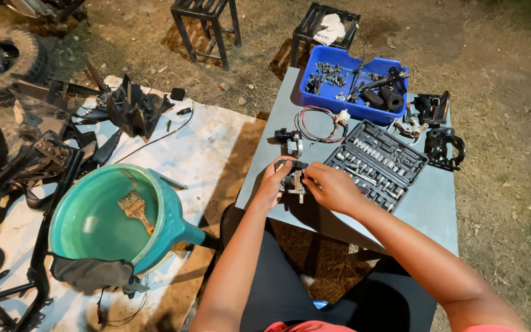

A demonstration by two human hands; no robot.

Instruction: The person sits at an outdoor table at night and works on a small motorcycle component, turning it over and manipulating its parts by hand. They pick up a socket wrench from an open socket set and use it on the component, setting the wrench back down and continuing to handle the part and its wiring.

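Note:
Both my hands meet over the near part of a grey metal table (428, 209). My left hand (273, 182) and my right hand (332, 186) together grip a small black and silver metal part (295, 178) held just above the tabletop. Right beside my right hand lies an open black socket set case (377, 161) with rows of shiny sockets. A second similar small metal part (289, 141) rests on the table just beyond my hands, next to a coil of red and black wires (319, 125).
A blue plastic tray (353, 83) of bolts and black parts stands at the table's far end, black engine pieces (442, 146) to its right. On a white sheet at left sit a teal basin (112, 218) holding a brush (135, 208), and black plastic panels (127, 107). Metal stools (207, 27) stand behind.

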